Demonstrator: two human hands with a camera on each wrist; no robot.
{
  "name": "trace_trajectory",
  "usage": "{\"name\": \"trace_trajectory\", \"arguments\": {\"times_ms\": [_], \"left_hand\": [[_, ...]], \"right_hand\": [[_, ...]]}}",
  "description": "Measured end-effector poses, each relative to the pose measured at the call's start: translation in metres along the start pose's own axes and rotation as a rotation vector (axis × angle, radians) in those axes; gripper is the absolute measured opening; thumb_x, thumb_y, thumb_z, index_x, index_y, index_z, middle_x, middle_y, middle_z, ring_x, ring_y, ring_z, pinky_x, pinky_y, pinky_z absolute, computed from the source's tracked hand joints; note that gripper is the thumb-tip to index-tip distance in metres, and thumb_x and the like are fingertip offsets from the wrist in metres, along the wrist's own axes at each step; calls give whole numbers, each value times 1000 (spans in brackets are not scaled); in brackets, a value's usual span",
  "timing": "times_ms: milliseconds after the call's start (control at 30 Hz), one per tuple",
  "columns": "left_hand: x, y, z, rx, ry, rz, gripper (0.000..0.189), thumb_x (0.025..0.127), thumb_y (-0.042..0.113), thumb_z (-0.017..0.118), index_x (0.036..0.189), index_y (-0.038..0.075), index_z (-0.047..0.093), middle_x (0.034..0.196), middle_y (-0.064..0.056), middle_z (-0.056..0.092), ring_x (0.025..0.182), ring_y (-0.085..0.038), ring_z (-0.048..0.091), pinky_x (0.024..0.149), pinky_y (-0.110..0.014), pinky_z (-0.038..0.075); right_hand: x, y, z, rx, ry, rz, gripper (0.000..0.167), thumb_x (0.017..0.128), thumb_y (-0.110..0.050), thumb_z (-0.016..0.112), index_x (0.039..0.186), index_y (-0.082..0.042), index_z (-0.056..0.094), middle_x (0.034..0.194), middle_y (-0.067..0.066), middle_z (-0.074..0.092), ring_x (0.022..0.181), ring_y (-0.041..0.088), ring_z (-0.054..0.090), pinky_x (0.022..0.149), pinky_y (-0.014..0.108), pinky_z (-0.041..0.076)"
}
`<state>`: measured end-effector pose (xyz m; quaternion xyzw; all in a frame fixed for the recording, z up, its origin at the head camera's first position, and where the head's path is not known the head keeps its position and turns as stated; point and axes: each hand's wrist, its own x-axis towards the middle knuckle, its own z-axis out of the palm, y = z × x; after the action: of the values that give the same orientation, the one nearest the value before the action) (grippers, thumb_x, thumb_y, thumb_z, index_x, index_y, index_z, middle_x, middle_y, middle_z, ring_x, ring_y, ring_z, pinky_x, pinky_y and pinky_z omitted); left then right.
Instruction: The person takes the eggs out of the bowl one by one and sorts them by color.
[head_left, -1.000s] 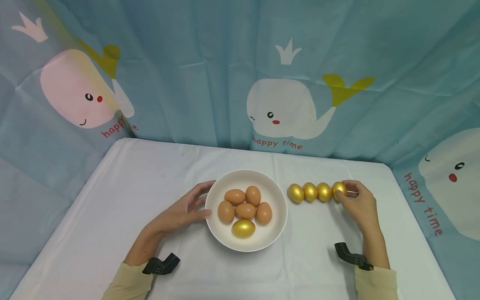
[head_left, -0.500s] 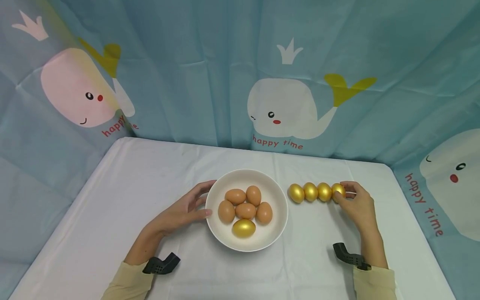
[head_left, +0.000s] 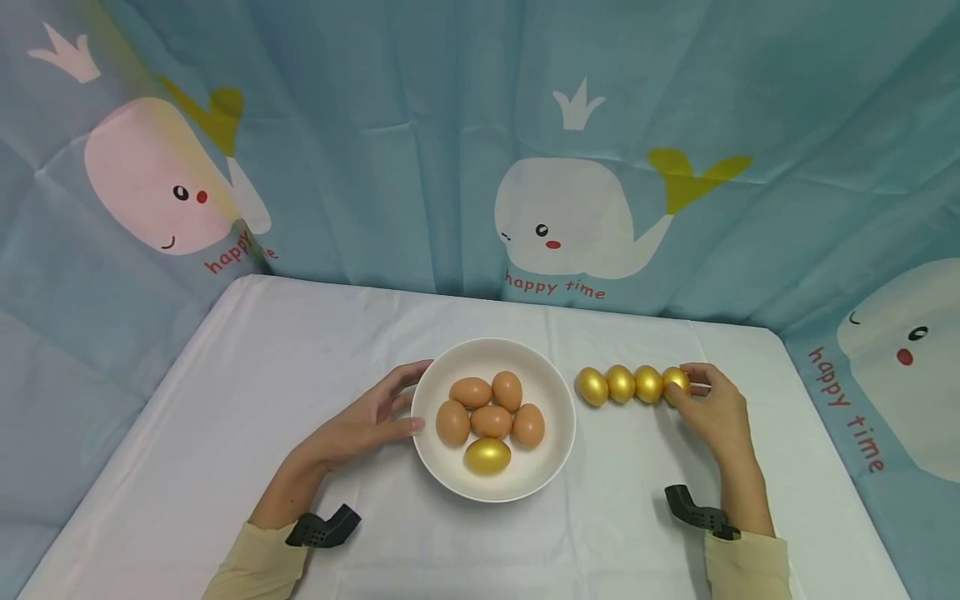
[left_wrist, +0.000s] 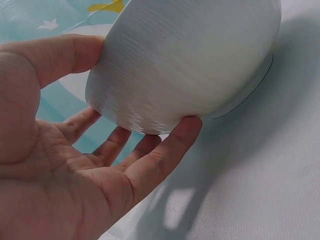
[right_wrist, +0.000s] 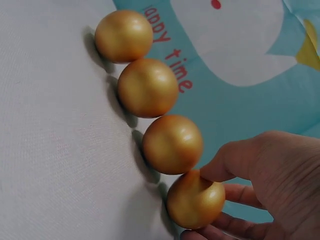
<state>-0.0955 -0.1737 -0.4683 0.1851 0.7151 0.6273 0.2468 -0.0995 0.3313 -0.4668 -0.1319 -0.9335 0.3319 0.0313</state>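
A white bowl (head_left: 553, 450) stands mid-table holding several brown eggs (head_left: 453, 423) and one golden egg (head_left: 487, 457) at its near side. My left hand (head_left: 371, 419) grips the bowl's left side, thumb at the rim and fingers spread along the outer wall, as the left wrist view shows. To the right of the bowl, several golden eggs (head_left: 620, 384) form a touching row. My right hand (head_left: 712, 408) pinches the rightmost golden egg (right_wrist: 195, 202) between thumb and fingers; that egg is still in line against its neighbour (right_wrist: 172, 145). Some right fingertips are hidden behind it.
A white cloth (head_left: 300, 350) covers the table. Behind and beside it hangs a blue curtain (head_left: 420, 167) printed with whales. Black wrist mounts (head_left: 324, 528) sit at both sleeve cuffs.
My right hand has shifted slightly left with the rightmost golden egg, closing it up against the row. The left hand and the bowl have stayed in place.
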Motion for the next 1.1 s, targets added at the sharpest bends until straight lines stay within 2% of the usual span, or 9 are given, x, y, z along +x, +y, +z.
{"name": "trace_trajectory", "arguments": {"times_ms": [67,233,367,533,800,1100], "left_hand": [[0,0,0,5,2,-2,77,101,17,70,165,27,29,172,-7,28,158,-44,36,113,-25,45],[0,-1,1,16,2,-7,76,101,18,70,165,27,28,172,-7,28,158,-44,35,120,-49,41],[0,-1,1,17,5,-8,76,101,19,70,165,28,29,172,-7,28,157,-44,36,121,-55,39],[0,0,1,19,5,-5,76,102,18,70,165,28,28,172,-7,28,157,-44,38,120,-49,42],[0,1,0,0,-6,-2,77,101,16,70,165,27,28,173,-8,26,157,-45,35,110,-21,46],[1,-3,-1,-1,-3,5,78,101,17,71,165,27,28,173,-8,26,158,-46,34,109,-19,47]], "right_hand": [[-1,-1,-1,-3,2,5,49,101,-29,69,138,2,59,137,31,64,123,48,65,84,35,54],[-4,-4,-2,-16,8,10,50,103,-32,66,139,2,59,137,32,64,124,49,64,91,52,58],[-5,-6,-3,-11,21,-2,51,104,-32,65,140,4,58,138,33,63,125,51,64,97,61,56],[-5,-9,-4,-8,36,-11,50,104,-30,64,140,4,59,140,34,61,126,52,62,100,64,53],[-11,-27,-1,-48,115,-116,45,100,-24,69,134,5,64,133,35,60,124,50,58,100,65,50],[-22,-58,3,-14,118,-179,43,99,-26,69,132,1,67,132,32,62,123,49,59,99,67,46]]}}
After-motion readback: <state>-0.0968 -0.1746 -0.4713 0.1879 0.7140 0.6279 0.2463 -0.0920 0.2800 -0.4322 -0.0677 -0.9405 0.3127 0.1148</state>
